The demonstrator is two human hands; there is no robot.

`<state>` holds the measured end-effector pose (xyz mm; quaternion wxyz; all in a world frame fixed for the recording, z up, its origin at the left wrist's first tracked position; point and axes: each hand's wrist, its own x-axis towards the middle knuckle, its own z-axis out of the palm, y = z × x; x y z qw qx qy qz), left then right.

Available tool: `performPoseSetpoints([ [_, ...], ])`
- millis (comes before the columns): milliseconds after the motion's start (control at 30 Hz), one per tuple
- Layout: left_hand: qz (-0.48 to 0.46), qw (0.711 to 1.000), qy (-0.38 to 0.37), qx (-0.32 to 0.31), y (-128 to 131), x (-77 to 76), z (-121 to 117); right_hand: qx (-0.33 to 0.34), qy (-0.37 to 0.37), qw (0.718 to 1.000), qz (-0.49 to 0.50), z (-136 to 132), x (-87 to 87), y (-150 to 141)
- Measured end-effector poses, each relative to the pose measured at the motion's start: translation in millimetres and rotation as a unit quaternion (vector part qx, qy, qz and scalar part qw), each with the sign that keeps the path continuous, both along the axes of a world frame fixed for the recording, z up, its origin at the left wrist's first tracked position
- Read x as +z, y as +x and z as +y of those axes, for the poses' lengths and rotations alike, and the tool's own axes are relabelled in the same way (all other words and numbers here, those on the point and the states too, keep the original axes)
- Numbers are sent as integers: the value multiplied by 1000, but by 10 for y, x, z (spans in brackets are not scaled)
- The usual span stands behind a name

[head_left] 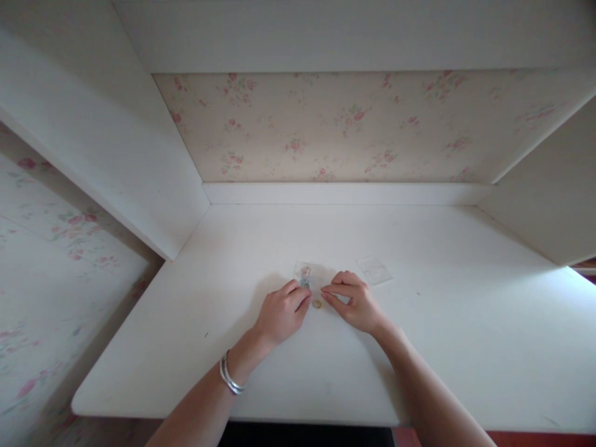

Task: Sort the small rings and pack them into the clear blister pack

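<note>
A small clear plastic bag (pixel 318 271) lies between my hands, with a few tiny pieces of jewellery (pixel 305 272) in or on its left part. My left hand (pixel 283 310) is closed, its thumb and fingers pinching the bag's near left edge. From the other side, my right hand (pixel 354 303) pinches with thumb and forefinger at the near right edge of the bag. A gold-coloured ring (pixel 317 304) rests on the white desk (pixel 321 366) just below the fingertips, touched by neither hand as far as I can see.
Another clear plastic bag (pixel 375 270) lies flat just beyond my right hand. White side panels (pixel 139 155) and a low back ledge (pixel 344 194) enclose the desk, with flowered wallpaper (pixel 326 130) behind. A small dark speck (pixel 206 334) lies at the left.
</note>
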<state>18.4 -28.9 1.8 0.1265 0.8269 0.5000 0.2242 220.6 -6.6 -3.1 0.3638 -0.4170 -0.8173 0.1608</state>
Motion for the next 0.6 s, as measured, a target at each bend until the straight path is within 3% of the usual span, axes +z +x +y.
performPoseSetpoints([
  [233,58,997,-15,-55,98,-18,-98,-140,55,987,58,148,-65,-46],
  [433,86,994,-3,-63,110,-83,-76,-142,61,988,4,246,-143,-133],
  [600,93,993,1,-70,103,-100,-71,-178,16,982,70,248,-114,-83],
])
